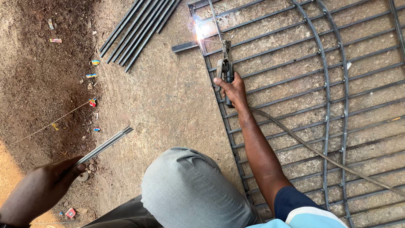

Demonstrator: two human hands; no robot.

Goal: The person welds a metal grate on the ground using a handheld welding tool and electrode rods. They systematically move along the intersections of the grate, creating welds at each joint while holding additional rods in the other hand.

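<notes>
lying flat on bare dirt ground

Dark grey metal grille on brown dirt ground, white-blue welding spark, grey fine-checked trousers.

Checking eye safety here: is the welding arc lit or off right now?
Lit: a bright white flare glows at the electrode holder's tip, held by the right hand, on the metal grille.

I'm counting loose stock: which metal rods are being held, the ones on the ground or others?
The thin rod bundle in the left hand; the dark bars lie untouched on the dirt.
</notes>
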